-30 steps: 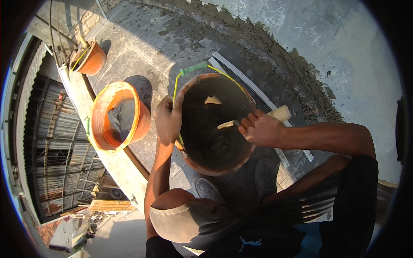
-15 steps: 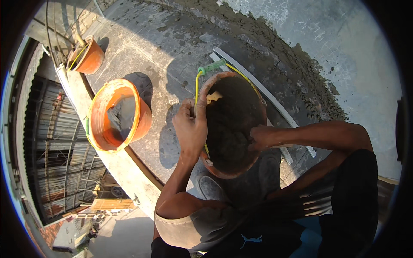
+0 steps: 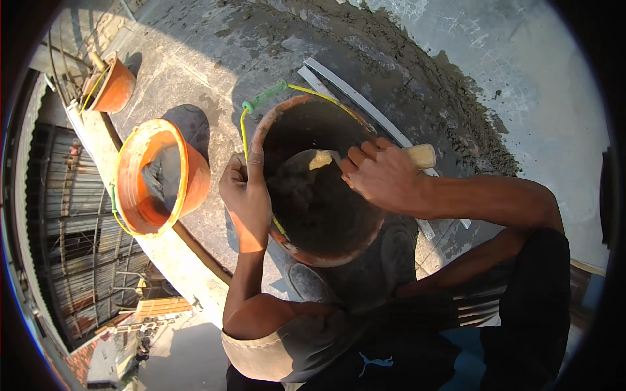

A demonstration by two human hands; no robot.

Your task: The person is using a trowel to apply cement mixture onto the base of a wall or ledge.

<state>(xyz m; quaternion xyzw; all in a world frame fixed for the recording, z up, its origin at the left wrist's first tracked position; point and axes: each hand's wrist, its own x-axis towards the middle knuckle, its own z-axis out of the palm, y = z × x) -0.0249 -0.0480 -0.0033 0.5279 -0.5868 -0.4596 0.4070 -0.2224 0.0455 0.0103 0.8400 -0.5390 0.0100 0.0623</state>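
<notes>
While our left hand clamps rim and yellow bail of large orange bucket, our right hand is closed round wooden handle, tool's far end unclear. Bucket sits between hands; we judge it heavy, dark mix inside soft and pasty; surest hold, rim at left hand or green grip just beyond. Under both hands, rough grey floor; past right hand, pale strips; left of left hand, second orange bucket; farthest, third bucket and corrugated sheeting.
</notes>
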